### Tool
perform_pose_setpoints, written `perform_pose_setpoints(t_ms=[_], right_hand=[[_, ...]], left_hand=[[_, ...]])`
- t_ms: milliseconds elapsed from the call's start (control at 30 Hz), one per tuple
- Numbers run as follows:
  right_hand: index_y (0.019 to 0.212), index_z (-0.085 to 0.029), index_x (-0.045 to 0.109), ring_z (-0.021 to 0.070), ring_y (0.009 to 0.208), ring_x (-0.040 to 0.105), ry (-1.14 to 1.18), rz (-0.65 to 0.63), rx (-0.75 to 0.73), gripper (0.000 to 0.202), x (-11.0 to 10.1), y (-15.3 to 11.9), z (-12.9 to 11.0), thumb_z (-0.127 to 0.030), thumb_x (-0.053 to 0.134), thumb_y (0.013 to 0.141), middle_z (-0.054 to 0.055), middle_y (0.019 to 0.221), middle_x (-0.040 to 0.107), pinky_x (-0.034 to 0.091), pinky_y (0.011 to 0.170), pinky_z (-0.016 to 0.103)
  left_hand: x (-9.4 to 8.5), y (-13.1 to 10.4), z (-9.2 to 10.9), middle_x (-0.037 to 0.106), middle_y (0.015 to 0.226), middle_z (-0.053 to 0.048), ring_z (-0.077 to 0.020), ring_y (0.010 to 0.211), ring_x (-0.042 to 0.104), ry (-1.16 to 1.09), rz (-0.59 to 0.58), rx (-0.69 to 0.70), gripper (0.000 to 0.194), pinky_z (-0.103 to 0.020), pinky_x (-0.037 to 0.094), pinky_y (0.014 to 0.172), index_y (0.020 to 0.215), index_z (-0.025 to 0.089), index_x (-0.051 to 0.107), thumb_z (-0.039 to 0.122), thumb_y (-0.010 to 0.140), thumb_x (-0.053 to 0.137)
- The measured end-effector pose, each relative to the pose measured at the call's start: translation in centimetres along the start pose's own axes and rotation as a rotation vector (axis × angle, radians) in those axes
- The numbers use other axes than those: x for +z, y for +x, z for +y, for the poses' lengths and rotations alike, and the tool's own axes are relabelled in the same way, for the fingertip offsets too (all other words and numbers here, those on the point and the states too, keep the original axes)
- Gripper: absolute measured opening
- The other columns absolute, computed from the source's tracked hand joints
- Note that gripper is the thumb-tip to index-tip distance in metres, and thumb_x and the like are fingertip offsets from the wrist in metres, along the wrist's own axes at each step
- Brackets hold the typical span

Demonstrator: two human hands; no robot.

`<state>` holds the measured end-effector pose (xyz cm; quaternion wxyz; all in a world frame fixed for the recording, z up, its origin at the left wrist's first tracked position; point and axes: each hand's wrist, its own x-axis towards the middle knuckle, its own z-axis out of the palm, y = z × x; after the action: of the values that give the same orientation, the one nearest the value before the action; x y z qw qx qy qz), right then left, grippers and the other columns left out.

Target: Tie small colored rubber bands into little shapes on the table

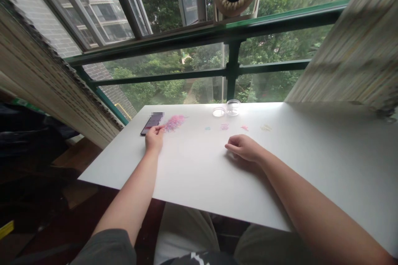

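My left hand point(154, 137) is at the left edge of a loose pile of small pink and purple pieces point(175, 122), its fingers pinched together; whatever they hold is too small to make out. Just beyond that hand lies a phone point(151, 123). My right hand point(241, 147) rests on the white table with its fingers curled closed, and what may be inside is hidden. In front of it, small groups lie in a row: teal pieces point(207, 128), purple pieces point(224, 126), pink pieces point(245, 128) and pale yellow pieces point(266, 128).
A clear round jar point(233, 108) and a round clear lid point(218, 112) are at the far edge of the white table point(192, 174). Behind the table is a window with a green railing point(231, 66). Curtains hang on both sides.
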<state>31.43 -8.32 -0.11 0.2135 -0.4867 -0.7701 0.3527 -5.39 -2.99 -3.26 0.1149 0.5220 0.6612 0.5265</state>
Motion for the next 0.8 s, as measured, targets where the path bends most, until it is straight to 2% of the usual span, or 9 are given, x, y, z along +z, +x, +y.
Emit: perform_pose_setpoints(t_ms=[200,333,400,467,567,733,800], right_hand=[[0.065,-0.018,0.051,0.0123,0.048,0.056,0.042,0.016,0.019,0.026,0.2,-0.1,0.1,-0.04,0.049,0.079,-0.001,0.053,0.059,0.039,0.05,0.023],[0.068,-0.018,0.053,0.0123,0.048,0.056,0.034,0.014,0.026,0.024,0.3,-0.1,0.1,-0.039,0.048,0.08,0.0,0.054,0.06,0.038,0.05,0.023],[0.069,-0.018,0.054,0.0117,0.049,0.055,0.018,0.019,0.012,0.023,0.3,-0.1,0.1,-0.037,0.049,0.08,0.0,0.056,0.061,0.038,0.05,0.023],[0.07,-0.018,0.056,0.011,0.05,0.053,-0.009,0.028,-0.011,0.021,0.3,0.0,0.0,-0.035,0.05,0.079,0.0,0.058,0.062,0.038,0.051,0.023],[0.071,-0.018,0.059,0.0104,0.053,0.051,-0.05,0.062,-0.047,0.017,0.4,0.1,0.0,-0.033,0.053,0.077,-0.001,0.061,0.061,0.037,0.052,0.023],[0.085,-0.018,0.061,0.0094,0.056,0.049,-0.004,0.159,-0.102,0.016,0.7,0.5,0.5,-0.03,0.057,0.074,-0.001,0.067,0.059,0.038,0.053,0.022],[0.091,-0.018,0.059,0.0086,0.055,0.049,0.064,0.201,-0.12,0.02,0.8,0.6,0.9,-0.029,0.058,0.074,-0.001,0.07,0.06,0.039,0.053,0.022]], left_hand=[[0.2,0.2,0.1,0.069,0.093,-0.01,-0.0155,0.074,0.064,-0.037,0.023,-0.003,0.027,-0.025,0.049,0.065,0.092,0.012,0.066,0.029,0.073,0.057],[-0.2,-0.3,1.2,0.069,0.084,-0.007,-0.0155,0.072,0.062,-0.028,0.052,0.029,0.025,-0.025,0.047,0.066,0.087,0.014,0.067,0.031,0.07,0.061],[0.0,-0.8,2.0,0.068,0.081,-0.006,-0.0146,0.071,0.06,-0.046,0.03,0.076,0.026,-0.025,0.046,0.066,0.086,0.014,0.067,0.033,0.07,0.061],[0.9,-1.7,2.9,0.067,0.08,-0.005,-0.0138,0.069,0.059,-0.086,-0.04,0.121,0.026,-0.024,0.046,0.065,0.086,0.014,0.067,0.034,0.071,0.061],[3.0,-3.8,5.0,0.068,0.082,-0.005,-0.0131,0.067,0.059,-0.162,-0.191,0.139,0.027,-0.023,0.046,0.061,0.087,0.014,0.067,0.036,0.071,0.062],[7.7,-7.8,9.7,0.069,0.078,-0.005,-0.0145,0.07,0.062,-0.25,-0.57,0.2,0.023,-0.026,0.048,0.067,0.082,0.016,0.068,0.035,0.07,0.065],[9.3,-8.8,11.5,0.069,0.079,-0.006,-0.0154,0.071,0.063,-0.323,-0.649,0.168,0.023,-0.026,0.049,0.067,0.082,0.016,0.068,0.035,0.07,0.066]])
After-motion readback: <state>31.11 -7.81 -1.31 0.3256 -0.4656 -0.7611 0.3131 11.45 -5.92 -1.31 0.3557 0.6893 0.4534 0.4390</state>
